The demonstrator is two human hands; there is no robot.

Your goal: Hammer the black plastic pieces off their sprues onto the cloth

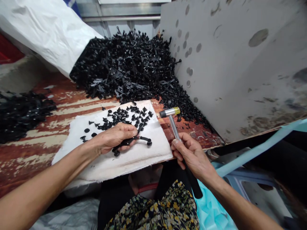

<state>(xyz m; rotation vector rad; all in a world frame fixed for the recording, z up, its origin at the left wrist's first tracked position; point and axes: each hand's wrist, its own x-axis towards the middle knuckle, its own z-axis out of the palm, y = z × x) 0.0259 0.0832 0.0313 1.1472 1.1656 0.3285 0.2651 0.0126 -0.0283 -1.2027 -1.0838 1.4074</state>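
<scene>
My left hand [118, 136] is closed around a black branched plastic part [144, 139] with round knobs at its ends, just above a white cloth [134, 163]. Small black mushroom-shaped plastic pieces [117, 116] lie scattered on the cloth beyond that hand. My right hand [188, 148] grips a small two-faced mallet [170, 112] by its shaft. The mallet's metal head points up, with one dark face and one yellow face, and its black handle hangs down below my fingers. Head and cloth are apart.
A large heap of black plastic parts [129, 64] spills from a white sack [52, 32] at the back. Another pile [21, 111] sits at the left on the worn red-brown table [45, 124]. A grey stained board [230, 70] stands upright along the right side.
</scene>
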